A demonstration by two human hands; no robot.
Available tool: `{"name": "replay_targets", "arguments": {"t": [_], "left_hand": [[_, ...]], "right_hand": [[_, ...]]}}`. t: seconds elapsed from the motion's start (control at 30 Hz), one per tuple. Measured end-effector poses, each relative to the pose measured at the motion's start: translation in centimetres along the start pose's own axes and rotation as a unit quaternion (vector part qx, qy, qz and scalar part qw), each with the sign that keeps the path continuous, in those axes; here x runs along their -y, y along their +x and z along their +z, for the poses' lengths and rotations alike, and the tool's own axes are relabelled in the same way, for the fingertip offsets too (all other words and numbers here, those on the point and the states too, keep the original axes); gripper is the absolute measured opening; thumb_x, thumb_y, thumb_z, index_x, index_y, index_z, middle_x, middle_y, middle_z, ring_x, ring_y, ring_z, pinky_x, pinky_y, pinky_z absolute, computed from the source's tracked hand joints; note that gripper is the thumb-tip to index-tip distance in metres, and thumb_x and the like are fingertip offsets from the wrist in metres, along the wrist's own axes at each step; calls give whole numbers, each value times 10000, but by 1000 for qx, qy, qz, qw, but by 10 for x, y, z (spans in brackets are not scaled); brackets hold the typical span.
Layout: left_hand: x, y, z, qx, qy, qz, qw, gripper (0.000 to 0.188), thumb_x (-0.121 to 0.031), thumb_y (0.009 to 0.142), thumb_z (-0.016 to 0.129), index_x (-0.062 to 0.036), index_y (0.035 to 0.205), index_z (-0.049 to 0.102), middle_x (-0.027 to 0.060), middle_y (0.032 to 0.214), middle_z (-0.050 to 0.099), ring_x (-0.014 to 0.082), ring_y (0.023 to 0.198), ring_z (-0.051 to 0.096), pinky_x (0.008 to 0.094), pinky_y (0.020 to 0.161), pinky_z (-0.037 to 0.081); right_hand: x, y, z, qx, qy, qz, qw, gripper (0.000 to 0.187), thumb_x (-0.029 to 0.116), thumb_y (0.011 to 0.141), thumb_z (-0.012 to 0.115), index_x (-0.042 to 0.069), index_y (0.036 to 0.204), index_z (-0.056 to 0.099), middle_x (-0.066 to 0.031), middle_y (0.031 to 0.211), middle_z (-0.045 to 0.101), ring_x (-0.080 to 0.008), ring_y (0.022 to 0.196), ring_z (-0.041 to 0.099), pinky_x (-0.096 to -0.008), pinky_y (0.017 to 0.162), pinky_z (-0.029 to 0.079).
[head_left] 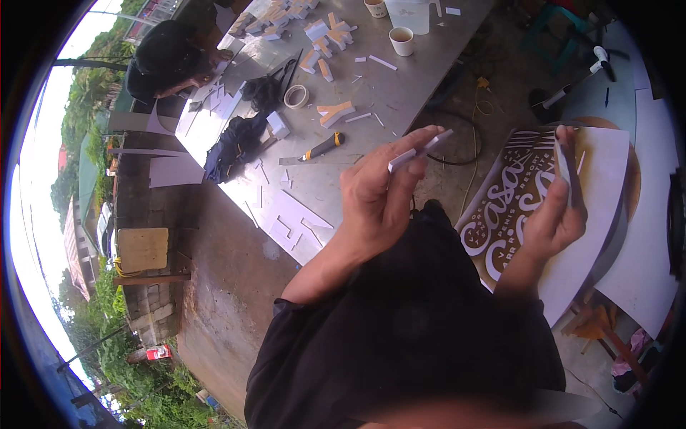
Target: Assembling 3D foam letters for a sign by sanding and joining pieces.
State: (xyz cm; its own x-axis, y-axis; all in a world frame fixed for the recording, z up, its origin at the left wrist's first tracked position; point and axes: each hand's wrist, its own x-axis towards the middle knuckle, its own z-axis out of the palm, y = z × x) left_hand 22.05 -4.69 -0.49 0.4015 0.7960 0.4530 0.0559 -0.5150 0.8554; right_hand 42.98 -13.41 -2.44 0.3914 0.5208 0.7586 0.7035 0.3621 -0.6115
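Observation:
My left hand (379, 196) is raised over the near edge of the metal table, pinching a thin white strip (404, 160) between thumb and fingertips. Off to the right, my right hand (554, 225) is closed on a thin white piece (563, 163), seen nearly edge-on, in front of a sign panel with white lettering (500, 207). On the table beyond my left hand lie a yellow-and-black utility knife (324, 146), a metal ruler (304, 161) and a Y-shaped block (334, 113) with a tan top and white sides.
White offcuts (289, 225) lie along the metal table's (243, 179) near-left edge. Farther back are a tape roll (296, 96), dark cloth (239, 143), several letter blocks (321, 43), a paper cup (401, 43) and a clear pitcher (413, 18). A person in a dark cap (168, 61) leans in at the far left.

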Motion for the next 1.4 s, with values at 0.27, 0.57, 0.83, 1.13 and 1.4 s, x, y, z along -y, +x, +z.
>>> {"name": "replay_targets", "arguments": {"t": [0.27, 0.57, 0.83, 1.13, 1.4], "left_hand": [[-26, -15, 5, 157, -292, -211, 920, 439, -329, 1034, 532, 50, 1239, 619, 129, 933, 722, 72, 672, 562, 213, 597, 415], [-33, -15, 31, 207, -277, -200, 917, 425, -317, 1030, 542, 49, 1231, 622, 115, 861, 715, 71, 646, 557, 214, 602, 421], [-29, -18, 45, 178, -368, -208, 889, 407, -84, 1028, 506, -57, 1395, 334, 214, 1279, 627, 118, 753, 643, 222, 627, 499], [-15, -28, 33, 141, -383, -271, 872, 446, -69, 990, 558, -177, 1272, 229, 334, 1214, 612, 225, 628, 688, 239, 450, 506], [-2, -35, -16, 121, -407, -237, 874, 476, 15, 982, 535, -162, 1228, 167, 275, 1187, 642, 171, 596, 651, 209, 440, 472]], "right_hand": [[-69, -65, -36, 12, -152, 197, 969, 324, 66, 1021, 498, -28, 1314, 600, -167, 1283, 653, -244, 1184, 625, -330, 958, 496], [-75, -67, -57, -1, -187, 217, 958, 325, 77, 1020, 509, -30, 1313, 599, -167, 1264, 662, -209, 1123, 652, -314, 928, 516], [-64, -76, -52, 22, -151, 236, 960, 321, 52, 1003, 512, -23, 1298, 614, -174, 1295, 645, -294, 1266, 579, -374, 1026, 464], [-47, -82, -31, 49, -58, 243, 967, 313, 68, 1005, 517, -20, 1286, 624, -158, 1286, 654, -295, 1278, 569, -378, 1051, 448], [19, -92, 16, 69, 53, 292, 952, 302, 78, 1022, 522, -5, 1294, 627, -108, 1257, 680, -134, 1125, 635, -257, 943, 471]]}}
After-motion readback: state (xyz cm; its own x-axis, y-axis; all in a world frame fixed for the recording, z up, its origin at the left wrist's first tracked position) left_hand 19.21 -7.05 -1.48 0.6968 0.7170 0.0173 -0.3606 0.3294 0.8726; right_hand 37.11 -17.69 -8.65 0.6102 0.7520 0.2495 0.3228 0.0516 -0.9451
